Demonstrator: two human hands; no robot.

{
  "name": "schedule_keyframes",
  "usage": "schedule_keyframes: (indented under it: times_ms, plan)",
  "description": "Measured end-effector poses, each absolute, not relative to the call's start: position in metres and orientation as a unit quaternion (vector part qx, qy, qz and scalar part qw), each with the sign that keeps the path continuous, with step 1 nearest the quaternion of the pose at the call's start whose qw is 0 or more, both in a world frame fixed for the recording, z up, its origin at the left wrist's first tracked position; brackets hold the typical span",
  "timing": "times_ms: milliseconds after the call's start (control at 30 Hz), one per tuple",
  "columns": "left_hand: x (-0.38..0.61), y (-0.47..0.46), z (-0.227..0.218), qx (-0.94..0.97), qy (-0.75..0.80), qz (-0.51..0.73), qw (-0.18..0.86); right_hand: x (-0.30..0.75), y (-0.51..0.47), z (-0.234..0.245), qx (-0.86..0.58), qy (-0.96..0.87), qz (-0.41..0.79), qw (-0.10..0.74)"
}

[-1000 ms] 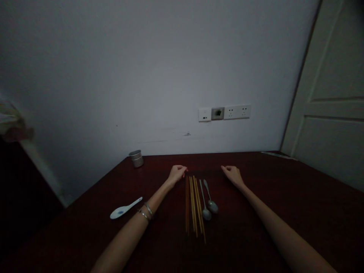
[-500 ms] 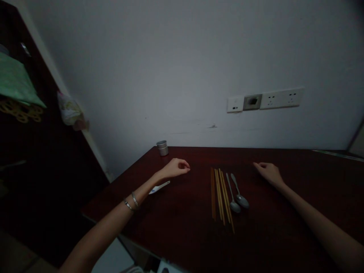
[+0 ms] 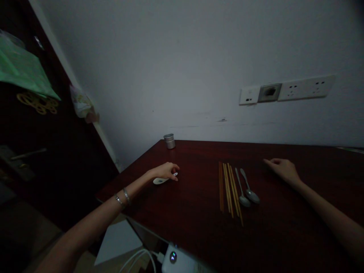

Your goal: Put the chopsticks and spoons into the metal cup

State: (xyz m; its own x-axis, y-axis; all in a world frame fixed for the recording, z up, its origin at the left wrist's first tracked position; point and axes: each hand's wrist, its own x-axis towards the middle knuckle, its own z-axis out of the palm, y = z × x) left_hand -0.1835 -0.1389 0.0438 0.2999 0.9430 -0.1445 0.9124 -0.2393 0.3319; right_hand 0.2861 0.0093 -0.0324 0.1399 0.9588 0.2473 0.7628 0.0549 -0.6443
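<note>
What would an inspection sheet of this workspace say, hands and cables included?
Surface: dark red table.
Things: white spoon; chopsticks beside two metal spoons; metal cup near the far left corner.
Clutter: thin pale strip at the far right, too dim to identify.
Hands: left hand over the white spoon, thumb and finger apart about its handle, contact unclear; right hand loosely curled, right of the metal spoons.
Cables: white cables below the table's near edge.
Surroundings: wall with sockets; door.
</note>
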Motion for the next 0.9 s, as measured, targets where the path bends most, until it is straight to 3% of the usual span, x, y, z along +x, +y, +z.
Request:
schedule_keyframes:
  times_ms: [567,900]
  plan:
    - [-0.179,-0.141,0.055,0.780,0.577,0.069,0.232,0.285,0.009,-0.033,-0.669,-0.644,0.142,0.343]
    - [-0.137,-0.110,0.081,0.797,0.533,0.166,0.229,0.284,0.007,-0.031,-0.654,-0.654,0.146,0.352]
